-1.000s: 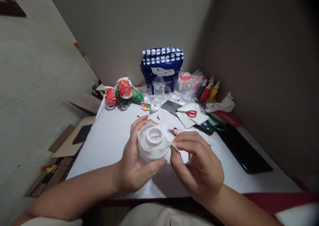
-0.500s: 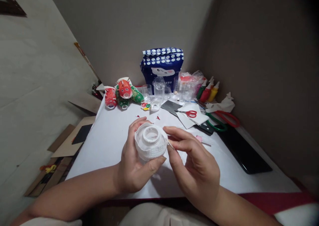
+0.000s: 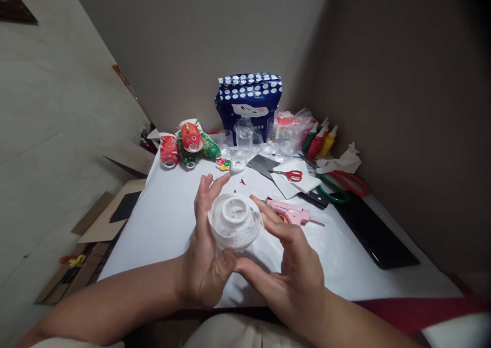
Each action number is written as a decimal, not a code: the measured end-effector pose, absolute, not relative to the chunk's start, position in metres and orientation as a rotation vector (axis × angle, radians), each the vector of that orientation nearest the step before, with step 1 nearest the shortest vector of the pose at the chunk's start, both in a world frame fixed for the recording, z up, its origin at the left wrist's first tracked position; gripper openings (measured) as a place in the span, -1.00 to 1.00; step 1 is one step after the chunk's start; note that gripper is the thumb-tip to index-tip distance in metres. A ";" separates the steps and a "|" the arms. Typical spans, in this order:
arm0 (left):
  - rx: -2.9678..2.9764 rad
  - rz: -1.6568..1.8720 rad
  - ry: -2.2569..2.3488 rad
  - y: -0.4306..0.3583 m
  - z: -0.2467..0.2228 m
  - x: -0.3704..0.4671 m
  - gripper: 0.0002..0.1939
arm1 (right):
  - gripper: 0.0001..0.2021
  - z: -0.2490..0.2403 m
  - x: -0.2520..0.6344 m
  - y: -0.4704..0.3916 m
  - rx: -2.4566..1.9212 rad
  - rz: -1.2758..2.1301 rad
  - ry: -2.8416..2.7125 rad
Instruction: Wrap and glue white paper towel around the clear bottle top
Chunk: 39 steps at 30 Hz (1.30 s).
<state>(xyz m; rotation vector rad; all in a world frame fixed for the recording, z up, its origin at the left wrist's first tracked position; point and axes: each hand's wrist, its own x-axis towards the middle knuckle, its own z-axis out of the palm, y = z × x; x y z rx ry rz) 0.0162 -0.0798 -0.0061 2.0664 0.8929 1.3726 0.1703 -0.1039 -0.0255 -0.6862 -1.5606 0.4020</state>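
Between my hands, above the table, is a clear plastic bottle (image 3: 236, 235) wrapped in a white paper-like layer. Its round white mouth ring faces up toward me. My left hand (image 3: 209, 251) cups the bottle's left side with palm and thumb, its fingertips stretched up and off it. From the right, my right hand (image 3: 291, 256) curves its fingers around the wrapping, thumb at the near lower side by my left thumb. The underside is hidden. A pink glue gun (image 3: 289, 211) lies on the table just beyond my right fingers.
Red and green fish figures (image 3: 191, 137) stand at the back left. Behind are a blue bag (image 3: 248, 102), clear plastic pieces (image 3: 244, 133) and paint bottles (image 3: 317, 142). Red scissors (image 3: 293, 175), green-and-red-handled scissors (image 3: 341, 187) and a black slab (image 3: 376, 230) lie to the right.
My right hand has moved down and left around the bottle, uncovering the glue gun. The thumbs have come together, and my left fingers have straightened away from the wrapping.
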 end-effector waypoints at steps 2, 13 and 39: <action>2.085 1.343 0.878 -0.081 -0.004 0.017 -0.17 | -0.44 -0.030 0.168 -0.103 -0.681 0.457 -1.507; 2.078 1.190 0.854 -0.087 0.014 0.008 0.10 | -0.58 -0.028 0.179 -0.099 -0.583 0.562 -1.476; 2.148 1.314 0.967 -0.094 0.018 0.003 -0.02 | -0.59 -0.003 0.190 -0.100 -0.593 0.520 -1.513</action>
